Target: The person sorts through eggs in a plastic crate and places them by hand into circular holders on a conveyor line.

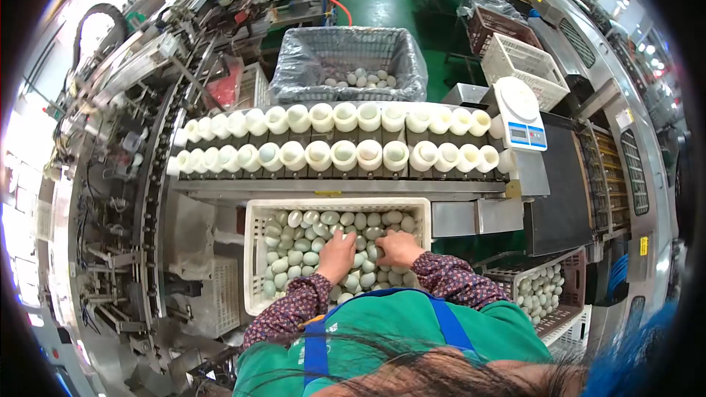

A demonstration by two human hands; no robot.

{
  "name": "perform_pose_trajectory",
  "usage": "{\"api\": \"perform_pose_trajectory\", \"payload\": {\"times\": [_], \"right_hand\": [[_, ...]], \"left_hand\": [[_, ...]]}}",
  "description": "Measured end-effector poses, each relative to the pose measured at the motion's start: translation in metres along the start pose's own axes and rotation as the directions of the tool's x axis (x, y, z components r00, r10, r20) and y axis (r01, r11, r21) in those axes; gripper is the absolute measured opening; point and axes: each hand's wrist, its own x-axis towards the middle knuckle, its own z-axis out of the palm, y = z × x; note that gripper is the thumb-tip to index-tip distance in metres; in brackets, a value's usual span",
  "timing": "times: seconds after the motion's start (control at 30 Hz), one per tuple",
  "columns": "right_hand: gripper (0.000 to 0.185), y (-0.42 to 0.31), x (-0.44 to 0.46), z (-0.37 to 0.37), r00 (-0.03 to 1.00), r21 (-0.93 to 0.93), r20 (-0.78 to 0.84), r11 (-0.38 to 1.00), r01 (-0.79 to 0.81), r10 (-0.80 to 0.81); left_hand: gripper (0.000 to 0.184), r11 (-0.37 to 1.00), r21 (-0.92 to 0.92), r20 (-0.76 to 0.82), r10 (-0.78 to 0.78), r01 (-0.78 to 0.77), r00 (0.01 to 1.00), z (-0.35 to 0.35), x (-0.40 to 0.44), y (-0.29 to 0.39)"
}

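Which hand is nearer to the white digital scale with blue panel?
Right. The scale stands ahead and rightward of both; the right hand is closer, the left hand farther left.

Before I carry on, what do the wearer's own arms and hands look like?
The left hand and right hand are both bare, without gloves. The left sleeve and right sleeve match: dark purplish fabric with a small, pale floral print, ending near the wrists.

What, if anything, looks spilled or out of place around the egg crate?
Nothing stands out: the eggs around the left hand and right hand lie inside the white crate, and the cups form two neat rows.
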Motion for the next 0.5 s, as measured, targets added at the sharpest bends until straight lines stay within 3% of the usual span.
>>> {"api": "perform_pose_trajectory", "payload": {"times": [0.07,0.1,0.13,0.17,0.2,0.23,0.3,0.37,0.43,0.5], "right_hand": [[0.050,-0.002,-0.001,-0.009,0.999,0.087,0.015,0.995,0.040,-0.042],[0.050,0.007,0.002,-0.004,1.000,0.090,0.000,0.996,0.024,-0.024],[0.049,0.018,0.007,0.009,0.984,0.365,-0.133,0.917,0.158,-0.117],[0.049,0.008,0.001,-0.011,0.943,0.584,-0.289,0.749,0.312,-0.167],[0.052,0.012,-0.014,-0.038,0.989,0.852,0.116,0.521,-0.049,-0.096],[0.049,0.020,-0.024,-0.046,0.991,0.945,0.091,0.323,-0.055,-0.098],[0.045,0.039,-0.044,-0.070,0.991,0.995,-0.088,0.032,0.092,-0.100],[0.033,0.062,-0.062,-0.100,0.930,0.914,-0.359,-0.232,0.334,-0.075],[0.025,0.092,-0.071,-0.122,0.858,0.845,-0.510,-0.156,0.512,0.059],[0.020,0.113,-0.076,-0.142,0.818,0.861,-0.489,0.021,0.508,0.303]], "left_hand": [[0.025,0.985,-0.168,0.012,-0.040,0.042,0.999,-0.001,0.011,-0.010],[0.025,0.953,-0.297,-0.054,0.048,-0.062,0.997,0.008,0.018,-0.029],[0.025,0.899,-0.429,0.107,-0.052,0.093,0.993,-0.008,0.024,-0.026],[0.025,0.813,-0.520,0.279,-0.128,0.262,0.952,-0.024,0.030,-0.020],[0.026,0.645,-0.704,0.306,-0.102,0.297,0.947,-0.025,0.035,-0.021],[0.024,0.503,-0.772,0.381,-0.125,0.389,0.916,-0.041,0.040,-0.004],[0.022,0.341,-0.809,0.505,-0.011,0.479,0.863,-0.070,0.057,0.020],[0.020,0.349,-0.814,0.505,0.031,0.464,0.862,-0.093,0.080,0.058],[0.020,0.389,-0.870,0.383,0.146,0.303,0.912,-0.095,0.112,0.084],[0.022,0.431,-0.886,0.284,0.207,0.174,0.936,-0.091,0.153,0.102]]}}
